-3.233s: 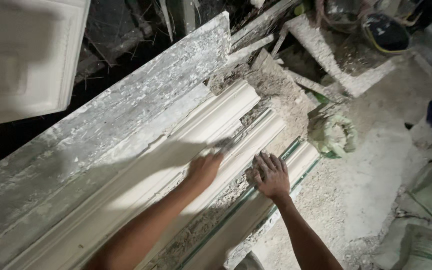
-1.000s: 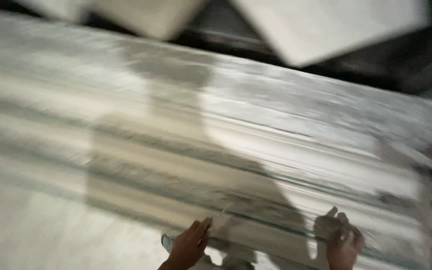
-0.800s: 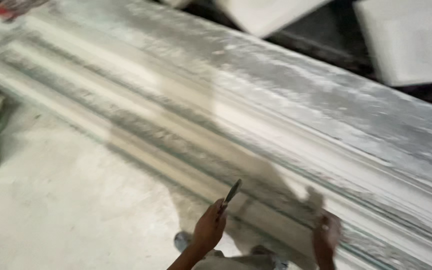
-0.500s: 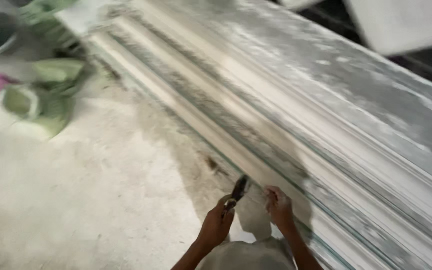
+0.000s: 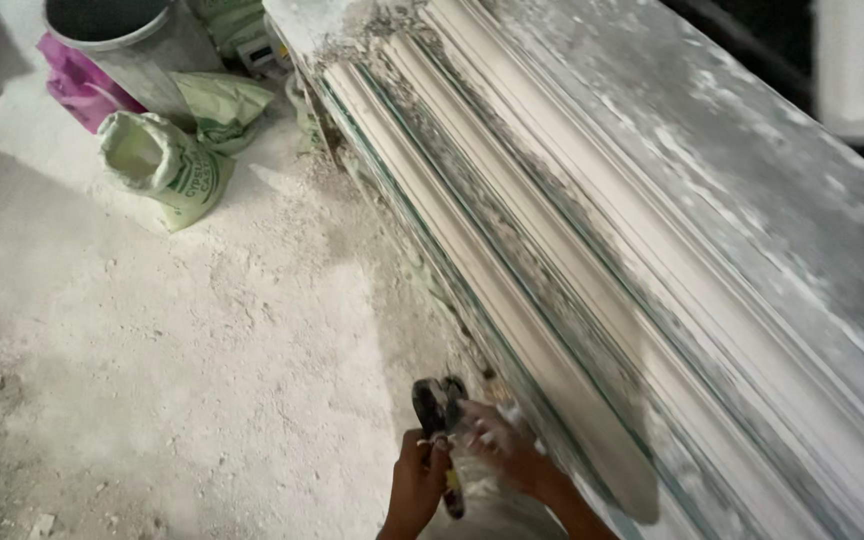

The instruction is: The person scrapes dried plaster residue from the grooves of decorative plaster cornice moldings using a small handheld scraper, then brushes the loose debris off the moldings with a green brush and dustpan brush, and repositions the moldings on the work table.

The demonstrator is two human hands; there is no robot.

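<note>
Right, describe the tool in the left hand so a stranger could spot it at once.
Follow the long pale moulding down to its near end, where both hands meet beside the dusty floor. The left hand grips a pair of pliers, head up. It is the only dark, metal thing among white plaster.

Open floor (image 5: pixel 202 380) left; moulding (image 5: pixel 572 300) blocking right.
</note>
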